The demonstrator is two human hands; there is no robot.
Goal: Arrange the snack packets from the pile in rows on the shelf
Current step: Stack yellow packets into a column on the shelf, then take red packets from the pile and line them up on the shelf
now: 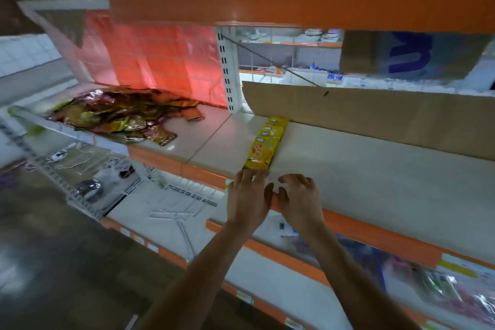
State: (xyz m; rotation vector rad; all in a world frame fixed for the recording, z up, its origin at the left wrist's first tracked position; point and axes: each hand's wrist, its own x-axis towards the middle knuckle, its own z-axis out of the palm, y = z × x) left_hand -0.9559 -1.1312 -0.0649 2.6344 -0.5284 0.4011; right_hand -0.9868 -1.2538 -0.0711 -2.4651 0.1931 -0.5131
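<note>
A row of yellow snack packets [266, 142] lies front to back on the white shelf [361, 174], starting near its front edge. My left hand [247, 195] hovers at the shelf's orange lip with straight fingers touching the nearest yellow packet. Just to its right, my right hand [298, 197] rests over the lip with fingers loosely curled, holding nothing. A pile of red, green and gold snack packets [117, 115] lies on the left part of the shelf, well away from both hands.
A cardboard sheet [375, 112] stands along the shelf's back. An orange shelf edge [294, 5] runs overhead with cardboard boxes [401, 53] behind it. Lower shelves [187, 203] with wire dividers and bagged goods lie below. A red panel [160, 61] backs the pile.
</note>
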